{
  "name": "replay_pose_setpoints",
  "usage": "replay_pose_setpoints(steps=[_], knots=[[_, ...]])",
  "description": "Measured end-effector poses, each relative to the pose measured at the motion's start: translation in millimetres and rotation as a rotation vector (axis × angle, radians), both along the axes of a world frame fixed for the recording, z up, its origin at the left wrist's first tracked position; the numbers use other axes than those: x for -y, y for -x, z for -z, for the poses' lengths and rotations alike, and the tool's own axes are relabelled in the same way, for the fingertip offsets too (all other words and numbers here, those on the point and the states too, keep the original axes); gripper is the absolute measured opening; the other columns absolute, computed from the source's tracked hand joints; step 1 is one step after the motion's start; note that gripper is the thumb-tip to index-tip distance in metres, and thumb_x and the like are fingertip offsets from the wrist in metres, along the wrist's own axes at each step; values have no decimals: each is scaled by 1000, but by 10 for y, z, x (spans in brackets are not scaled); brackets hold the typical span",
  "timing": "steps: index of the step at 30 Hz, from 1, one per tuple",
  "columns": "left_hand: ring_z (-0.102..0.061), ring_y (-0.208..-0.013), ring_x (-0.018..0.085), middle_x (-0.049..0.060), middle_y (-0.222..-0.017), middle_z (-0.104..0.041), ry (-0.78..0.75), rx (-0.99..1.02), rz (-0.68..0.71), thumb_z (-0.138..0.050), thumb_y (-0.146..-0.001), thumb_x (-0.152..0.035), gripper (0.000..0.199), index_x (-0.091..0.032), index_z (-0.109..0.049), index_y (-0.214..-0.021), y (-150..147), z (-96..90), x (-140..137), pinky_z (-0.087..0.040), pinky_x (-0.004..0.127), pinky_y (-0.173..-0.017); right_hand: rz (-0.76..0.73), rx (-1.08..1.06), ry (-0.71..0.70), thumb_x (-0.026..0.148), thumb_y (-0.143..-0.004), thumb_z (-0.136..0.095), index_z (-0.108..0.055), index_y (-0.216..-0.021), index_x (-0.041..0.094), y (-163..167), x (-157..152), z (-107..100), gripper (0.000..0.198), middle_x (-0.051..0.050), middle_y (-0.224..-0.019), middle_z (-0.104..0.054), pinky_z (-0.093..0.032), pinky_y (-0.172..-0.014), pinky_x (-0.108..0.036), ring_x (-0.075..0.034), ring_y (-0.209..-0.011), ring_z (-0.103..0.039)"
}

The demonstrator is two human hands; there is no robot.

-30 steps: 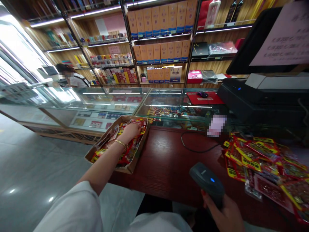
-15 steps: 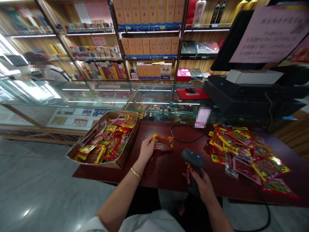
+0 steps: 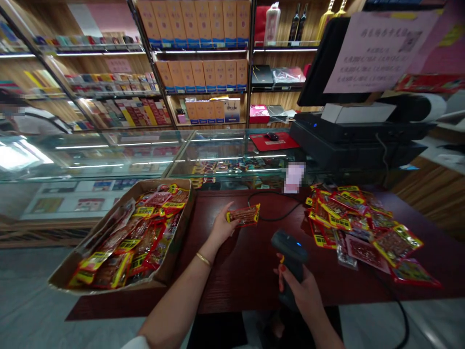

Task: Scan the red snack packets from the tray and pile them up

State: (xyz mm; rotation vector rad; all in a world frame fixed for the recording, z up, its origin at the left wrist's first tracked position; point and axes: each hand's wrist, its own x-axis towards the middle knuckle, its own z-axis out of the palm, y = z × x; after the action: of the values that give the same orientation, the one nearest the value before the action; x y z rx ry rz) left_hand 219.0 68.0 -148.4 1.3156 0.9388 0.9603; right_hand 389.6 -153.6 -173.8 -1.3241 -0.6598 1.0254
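Between the thumb and fingers of my left hand (image 3: 222,227) is one end of a small red-and-yellow snack packet (image 3: 245,215), held just over the dark red table (image 3: 232,271). My right hand (image 3: 300,286) is wrapped round the handle of a black barcode scanner (image 3: 289,249), which shows a blue light on top. The scanner's head points towards the packet and stays apart from it. Left of my hands, a cardboard box (image 3: 178,242) holds many similar packets. To the right lies a loose pile of snack packets (image 3: 345,213).
Behind the table runs a glass display counter (image 3: 145,152). On it are a red mouse pad (image 3: 290,140) and a black register with a screen (image 3: 327,63). A black cable (image 3: 279,218) loops across the table. One person (image 3: 36,118) is at the far left.
My view has shifted, so the box appears larger and lower at the left. The packet in my left hand is turned slightly, showing more of its face. My right hand keeps hold of the scanner.
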Motion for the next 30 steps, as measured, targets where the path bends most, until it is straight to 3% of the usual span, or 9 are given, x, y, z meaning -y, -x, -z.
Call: replay_pose_setpoints(steps=[5,11,14,17,22,30], knots=[[-67,-70,14,4,-86,-74,127,68,-14,-83,-62,-21,37,-15,-70,-96,-2,-69,-9,-54,22,-64,-32,51,-6,53,-86,-76,-71,-109,15,38,25,21,45,3,-56,-66,-53,-57,-28,-15,-51,-60],[-72,-83,20,4,-104,-72,175,178,12,-83,-67,-32,45,-20,-61,-105,-31,-157,-13,-61,29,-63,-13,110,-41,62,-86,-71,-74,-95,14,32,63,-72,49,2,-55,-62,-51,-53,-27,-13,-47,-55],[-73,-81,20,4,-104,-73,175,190,60,-85,-66,-32,51,-20,-58,-108,-67,-171,-11,-62,29,-61,1,135,-46,64,-85,-70,-73,-88,16,46,43,-130,48,2,-54,-62,-54,-60,-29,-12,-48,-56],[-73,-80,20,4,-100,-74,167,147,75,-88,-62,-31,56,-19,-59,-109,-97,-179,13,-62,30,-61,1,162,-30,66,-85,-69,-73,-84,17,77,26,-195,49,2,-53,-62,-52,-56,-28,-13,-47,-56],[-73,-78,19,8,-101,-77,223,103,87,-90,-65,-36,52,-14,-69,-108,-87,-176,25,-60,26,-64,-10,222,61,66,-84,-69,-70,-75,18,154,20,-287,49,-1,-57,-66,-47,-50,-25,-13,-46,-56],[-74,-82,24,10,-105,-76,381,282,71,-84,-68,-24,39,-15,-71,-104,-40,-157,-9,-63,33,-60,-21,385,209,62,-82,-71,-70,-79,20,213,191,-390,42,-2,-59,-68,-49,-54,-28,-20,-54,-62]])
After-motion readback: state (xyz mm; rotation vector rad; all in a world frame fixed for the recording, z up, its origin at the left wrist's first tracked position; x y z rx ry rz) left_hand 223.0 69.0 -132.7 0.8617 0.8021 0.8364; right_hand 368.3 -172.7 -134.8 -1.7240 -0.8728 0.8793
